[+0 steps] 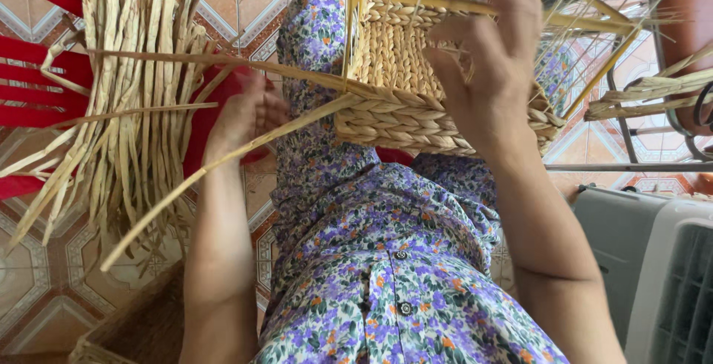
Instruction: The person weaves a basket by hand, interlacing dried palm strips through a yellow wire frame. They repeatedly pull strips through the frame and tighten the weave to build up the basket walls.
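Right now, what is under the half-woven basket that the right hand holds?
Under the half-woven basket lies the person's lap in a floral dress. The right hand covers part of the weave; the basket's underside is hidden.

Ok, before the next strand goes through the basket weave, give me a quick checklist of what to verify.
1. Right hand steadying the woven basket: ok.
2. Left hand grip closed on the long loose strands: cannot tell, fingers blurred.
3. Strands run unbroken to the weave edge: ok.
4. Yellow frame upright stakes free above the weave: ok.
5. Spare reed bundle within the left hand's reach: ok.
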